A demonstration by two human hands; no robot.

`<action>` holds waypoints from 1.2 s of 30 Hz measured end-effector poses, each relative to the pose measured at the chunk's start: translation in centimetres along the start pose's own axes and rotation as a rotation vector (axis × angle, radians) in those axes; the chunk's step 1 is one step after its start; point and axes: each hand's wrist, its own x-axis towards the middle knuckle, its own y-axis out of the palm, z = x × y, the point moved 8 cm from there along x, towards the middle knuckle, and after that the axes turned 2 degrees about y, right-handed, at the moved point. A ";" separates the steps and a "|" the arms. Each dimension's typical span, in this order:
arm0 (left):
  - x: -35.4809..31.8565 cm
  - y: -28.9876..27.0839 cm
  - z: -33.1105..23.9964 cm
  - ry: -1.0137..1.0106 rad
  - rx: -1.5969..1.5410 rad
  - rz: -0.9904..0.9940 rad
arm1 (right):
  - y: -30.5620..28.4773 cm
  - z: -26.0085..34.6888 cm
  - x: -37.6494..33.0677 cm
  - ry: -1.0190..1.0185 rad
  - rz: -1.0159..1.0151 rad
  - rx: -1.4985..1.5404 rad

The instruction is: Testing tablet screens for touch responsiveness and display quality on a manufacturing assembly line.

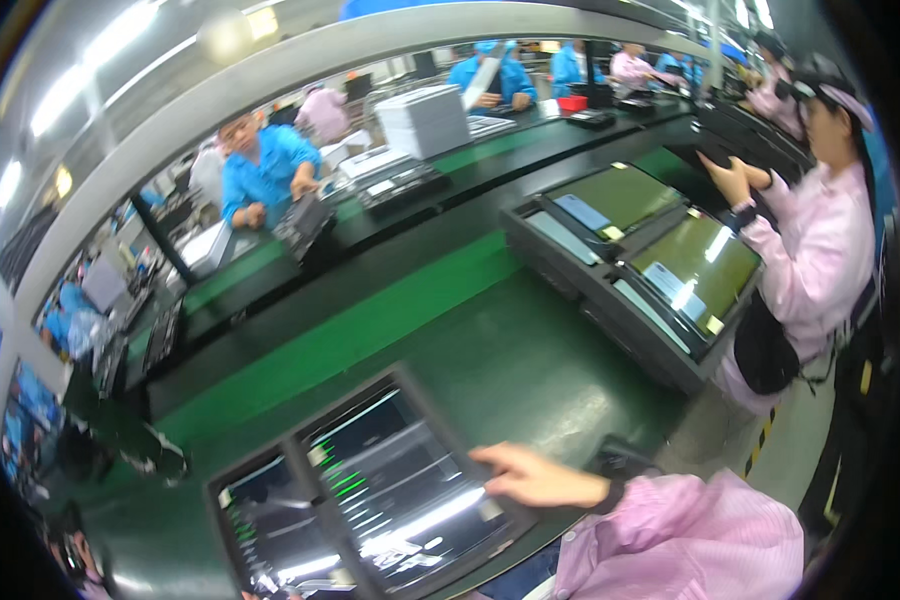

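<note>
A black two-compartment tray lies on the green bench in front of me. In its right compartment sits a dark, glossy flat panel with pale tabs near its edges and bright reflections across it. A similar dark panel fills the left compartment. My right hand, in a pink sleeve with a dark band at the wrist, is over the right panel's right edge. Its index finger is stretched out toward the panel and nothing shows in its grip; whether the fingertips touch is unclear. My left hand is not in view.
Farther right, a stacked black tray holds greenish panels and pale blue pieces. A co-worker in pink stands beside it. Across the green bench, a worker in blue handles a dark piece near a white stack.
</note>
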 end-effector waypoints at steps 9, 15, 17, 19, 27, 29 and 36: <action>-3.6 0.9 -13.8 0.098 -0.915 0.248 | 14.9 6.5 2.1 -0.710 0.203 0.212; -5.3 4.0 -17.3 0.188 -1.024 0.541 | -7.4 4.0 -10.2 -0.225 -0.616 0.248; -6.6 5.2 -18.5 0.138 -1.094 0.671 | -17.0 1.7 -17.1 -0.325 -1.280 0.026; -8.4 5.6 -20.9 0.071 -1.174 0.929 | -24.9 -2.9 -23.8 -0.348 -1.621 -0.047; -14.9 5.4 -30.3 0.351 -1.402 1.354 | -41.4 -16.6 -28.9 -0.245 -1.466 0.735; -16.2 6.3 -31.2 0.484 -1.383 1.349 | -42.5 -17.5 -28.6 -0.217 -1.390 0.844; -18.0 5.5 -35.5 0.394 -1.515 1.517 | -43.7 -15.5 -28.1 0.012 -1.110 1.054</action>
